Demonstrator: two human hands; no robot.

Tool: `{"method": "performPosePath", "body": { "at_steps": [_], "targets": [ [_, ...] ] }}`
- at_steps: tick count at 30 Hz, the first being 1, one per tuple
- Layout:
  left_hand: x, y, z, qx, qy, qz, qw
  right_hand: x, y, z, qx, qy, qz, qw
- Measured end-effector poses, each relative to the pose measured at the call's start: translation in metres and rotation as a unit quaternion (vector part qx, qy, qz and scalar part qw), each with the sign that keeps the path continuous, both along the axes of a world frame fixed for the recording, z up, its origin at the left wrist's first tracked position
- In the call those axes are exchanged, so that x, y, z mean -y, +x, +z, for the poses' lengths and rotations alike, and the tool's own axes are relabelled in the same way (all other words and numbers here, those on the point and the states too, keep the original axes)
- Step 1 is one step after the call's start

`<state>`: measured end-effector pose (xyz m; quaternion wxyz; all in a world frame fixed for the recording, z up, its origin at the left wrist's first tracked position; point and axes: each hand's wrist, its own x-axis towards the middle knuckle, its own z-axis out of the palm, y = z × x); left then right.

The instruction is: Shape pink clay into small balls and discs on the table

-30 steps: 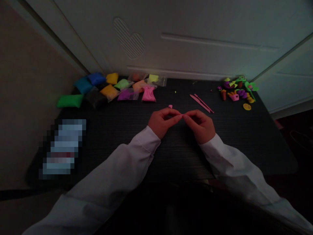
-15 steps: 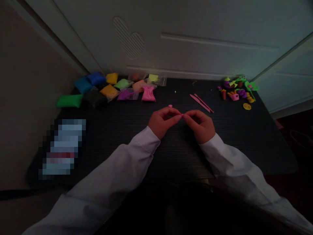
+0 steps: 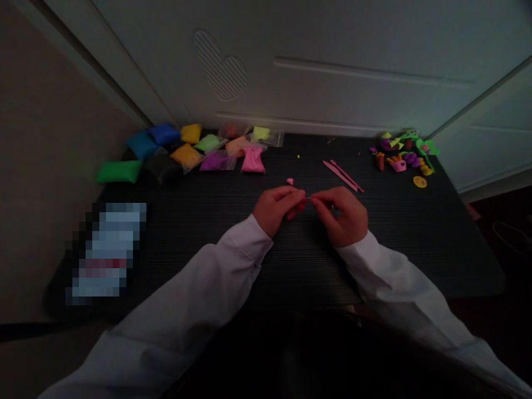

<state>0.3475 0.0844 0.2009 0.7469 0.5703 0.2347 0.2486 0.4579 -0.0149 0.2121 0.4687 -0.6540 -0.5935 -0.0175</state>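
Note:
Over the middle of the table, my left hand (image 3: 279,209) is closed, its thumb pressed against curled fingers. My right hand (image 3: 343,215) pinches with thumb and forefinger just to its right. A short, thin pale strand (image 3: 308,198) spans the small gap between the two sets of fingertips; whatever else the left fingers cover is hidden. Just beyond my left hand lies a small lump of pink clay (image 3: 290,181). Two slim pink modelling tools (image 3: 341,175) rest side by side beyond my right hand.
Bags of coloured clay (image 3: 186,157) cluster at the back left, with an opened pink clay packet (image 3: 253,159) at their right end. Small clay figures (image 3: 401,158) crowd the back right corner. A blurred-out phone-like panel (image 3: 108,249) lies at the left. A white panel (image 3: 353,100) stands behind the table.
My left fingers have curled in and the thumb has slid over them. The fingertips, which met around a pink bit, are now slightly apart with the strand between them.

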Motion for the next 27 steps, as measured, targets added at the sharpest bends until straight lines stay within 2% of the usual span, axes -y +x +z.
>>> {"method": "performPosePath", "body": {
  "at_steps": [5, 9, 13, 19, 27],
  "targets": [
    [0.001, 0.001, 0.003, 0.003, -0.062, -0.019, 0.998, 0.003, 0.004, -0.003, 0.062, 0.002, 0.012, 0.998],
    [0.001, 0.001, 0.004, 0.002, -0.072, -0.010, 0.997, 0.004, 0.005, -0.006, 0.088, 0.005, 0.012, 0.996],
    [0.000, 0.001, 0.002, -0.009, -0.044, -0.003, 0.999, 0.005, 0.004, -0.003, 0.083, -0.005, 0.017, 0.996],
    [0.000, 0.001, -0.001, -0.016, 0.006, 0.014, 1.000, 0.003, 0.002, 0.006, 0.007, 0.001, 0.007, 1.000],
    [0.002, -0.002, 0.005, -0.045, 0.110, 0.032, 0.992, 0.002, 0.001, 0.006, -0.045, -0.027, 0.009, 0.999]
  ]
}}
